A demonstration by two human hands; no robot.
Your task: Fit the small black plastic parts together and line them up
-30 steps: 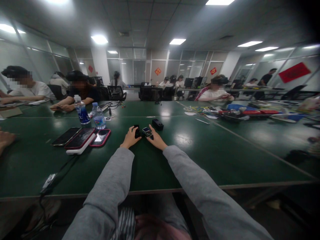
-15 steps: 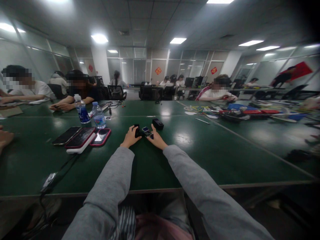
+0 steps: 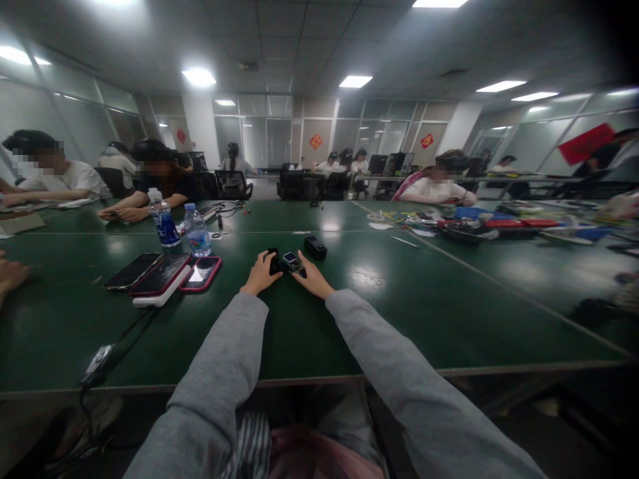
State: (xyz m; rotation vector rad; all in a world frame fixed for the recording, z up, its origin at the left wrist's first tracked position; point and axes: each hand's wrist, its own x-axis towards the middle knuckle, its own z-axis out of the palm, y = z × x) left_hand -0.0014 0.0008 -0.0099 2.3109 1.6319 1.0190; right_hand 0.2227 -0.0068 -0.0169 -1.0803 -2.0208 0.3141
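Small black device [image 3: 273,261] sits far out on the green table [image 3: 399,299], pinched upright in the left hand [image 3: 259,274], fingers curled round its near side. Just right of it a second small gadget with a lit screen [image 3: 291,260], held from the right by the right hand [image 3: 310,277], fingertips closed on it; the two pieces are touching or nearly so, too small to tell which. Step in hand, as a judgement: the two small parts are being brought together or lined up at arm's length, both grips firm. Any following move would call for fine alignment, since the parts are tiny and far from the eyes. A black rectangular block [image 3: 315,248] lies just beyond the right hand, apart from it. Left of the hands: three phones [image 3: 164,274] side by side, the rightmost in a red case, on a white bar; behind them two water bottles [image 3: 164,223] with blue labels, print unreadable. A cable [image 3: 107,352] runs off the near left edge. Other people sit at far left and far right, a cluttered spread on the right. Red paper squares on far glass walls carry a character, not legible. No brand readable anywhere.
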